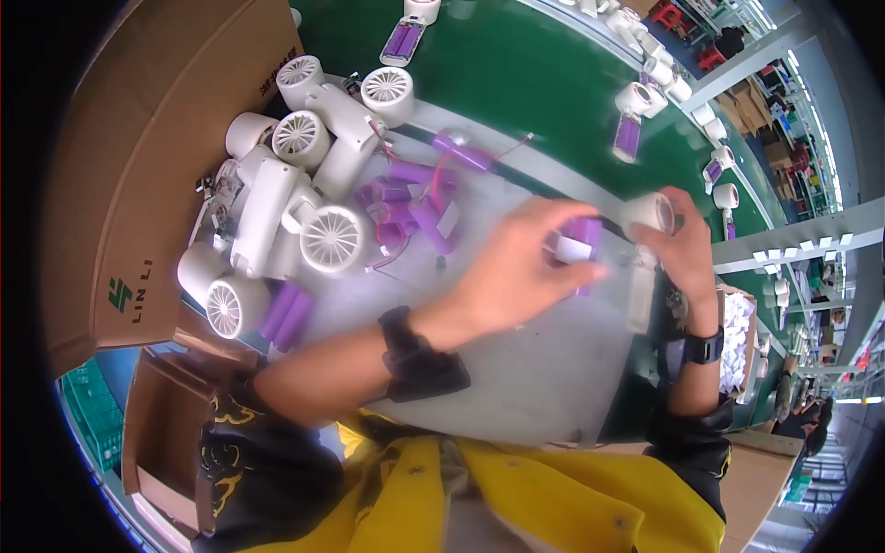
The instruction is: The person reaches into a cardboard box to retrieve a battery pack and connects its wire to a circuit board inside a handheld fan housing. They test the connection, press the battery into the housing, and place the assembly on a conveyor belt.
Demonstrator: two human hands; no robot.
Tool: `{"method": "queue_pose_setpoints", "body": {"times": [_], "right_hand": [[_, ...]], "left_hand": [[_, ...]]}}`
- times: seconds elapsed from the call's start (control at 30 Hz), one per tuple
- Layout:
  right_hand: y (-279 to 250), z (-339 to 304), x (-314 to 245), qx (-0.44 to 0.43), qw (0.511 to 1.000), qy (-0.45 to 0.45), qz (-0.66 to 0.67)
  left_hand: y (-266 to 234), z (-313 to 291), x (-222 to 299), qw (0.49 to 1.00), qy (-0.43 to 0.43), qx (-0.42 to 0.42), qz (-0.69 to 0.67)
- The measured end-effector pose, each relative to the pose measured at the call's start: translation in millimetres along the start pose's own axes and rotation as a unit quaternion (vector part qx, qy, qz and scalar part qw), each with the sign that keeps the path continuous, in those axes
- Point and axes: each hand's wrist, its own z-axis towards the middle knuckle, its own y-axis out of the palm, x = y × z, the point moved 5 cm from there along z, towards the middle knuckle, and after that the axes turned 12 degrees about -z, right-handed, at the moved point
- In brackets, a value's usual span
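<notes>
Left grip (pixel 518 263) pinched round a purple battery (pixel 583 232) over the grey tabletop (pixel 525 387)! Right grip (pixel 687 249) holds a white fan (pixel 651 214) by its round head, just beside the battery; more batteries (pixel 430 230) lie loose off to the left.

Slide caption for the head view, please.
Left hand grips a purple battery pack; right hand holds a white fan housing.
</notes>
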Motion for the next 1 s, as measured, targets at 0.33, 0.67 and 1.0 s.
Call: {"method": "queue_pose_setpoints", "body": {"times": [0.33, 0.67, 1.0], "right_hand": [[9.6, -77.0, -76.3, 0.203, 0.941, -0.243, -0.118], [13.1, -112.3, -56.1, 0.16, 0.949, -0.234, 0.136], [20.2, -111.4, -42.0, 0.196, 0.939, -0.203, 0.197]], "left_hand": [[-10.5, 6.5, -18.0, 0.975, -0.203, 0.025, -0.09], [11.2, -10.5, -11.8, 0.952, -0.156, -0.121, -0.234], [7.0, -9.5, -0.8, 0.889, -0.297, -0.114, -0.329]]}}
